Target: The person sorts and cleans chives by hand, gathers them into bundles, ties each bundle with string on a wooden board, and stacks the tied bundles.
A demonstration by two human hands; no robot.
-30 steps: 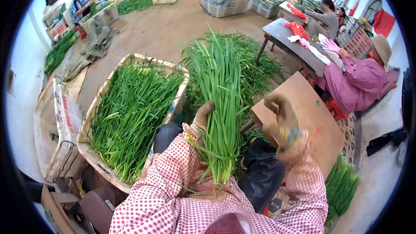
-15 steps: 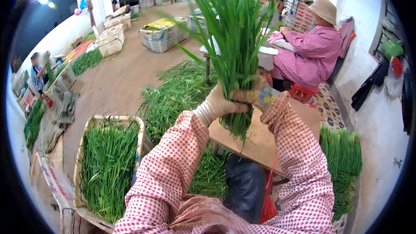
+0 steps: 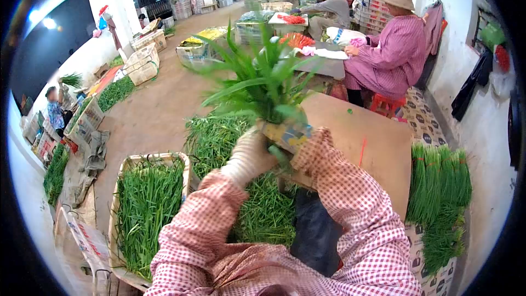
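A bunch of green leaves that look like chives (image 3: 266, 90) is gripped between both hands, its leaf tips tipped away from me and blurred. My left hand (image 3: 249, 156), in a pale glove, wraps the near left side of the bunch. From the right, my right hand (image 3: 289, 131), in a patterned covering, closes round it just above. Below and to the right is a brown work board (image 3: 367, 131) with a thin red strip (image 3: 363, 151) lying on it. Loose greens (image 3: 263, 214) are heaped on the floor under my arms.
At left stands a white crate (image 3: 189, 171) of cut greens (image 3: 148, 203). Tied bundles (image 3: 438, 186) lie at right by the wall. A person in a pink striped smock (image 3: 392, 55) sits on a red stool (image 3: 388, 104) beyond the board. More crates (image 3: 194, 52) stand further back.
The bunch has gone from upright to tipped away from me, so its leaves look shorter. Both hands have shifted left and slightly down in view. The red strip now shows on the board.
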